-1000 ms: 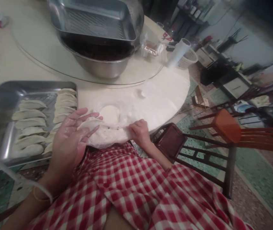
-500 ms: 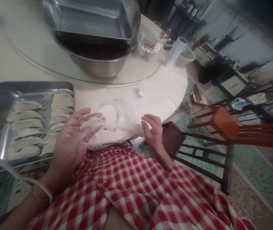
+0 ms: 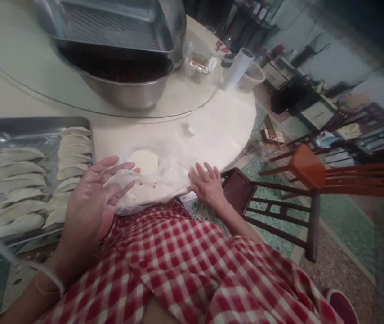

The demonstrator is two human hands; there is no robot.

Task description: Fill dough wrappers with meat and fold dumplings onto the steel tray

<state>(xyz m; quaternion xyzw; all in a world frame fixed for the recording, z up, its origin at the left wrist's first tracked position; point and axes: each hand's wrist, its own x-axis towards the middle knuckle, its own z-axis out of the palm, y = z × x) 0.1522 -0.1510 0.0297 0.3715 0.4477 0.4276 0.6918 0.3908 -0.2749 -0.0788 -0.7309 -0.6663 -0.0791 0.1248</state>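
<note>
In the head view, a pale folded dumpling (image 3: 122,179) lies across the fingers of my left hand (image 3: 92,193), which is palm up and cradles it. My right hand (image 3: 208,184) is at the table's near edge with its fingers spread, by the end of a clear plastic sheet (image 3: 175,175); whether it touches the sheet I cannot tell. A round dough wrapper (image 3: 145,162) rests on the plastic between my hands. Left of my left hand, a metal tray (image 3: 43,121) holds two columns of folded dumplings (image 3: 20,182).
A steel bowl (image 3: 127,94) with dark filling stands on the glass turntable (image 3: 185,103), with another metal tray (image 3: 118,47) over it. A small white piece (image 3: 192,129) lies on the table. A plastic roll (image 3: 239,69) and white basket (image 3: 251,76) stand at the right, chairs (image 3: 308,168) beyond.
My right hand has gone from curled fingers to spread ones at the table edge. My left hand still holds the dumpling. The whole view has shifted slightly.
</note>
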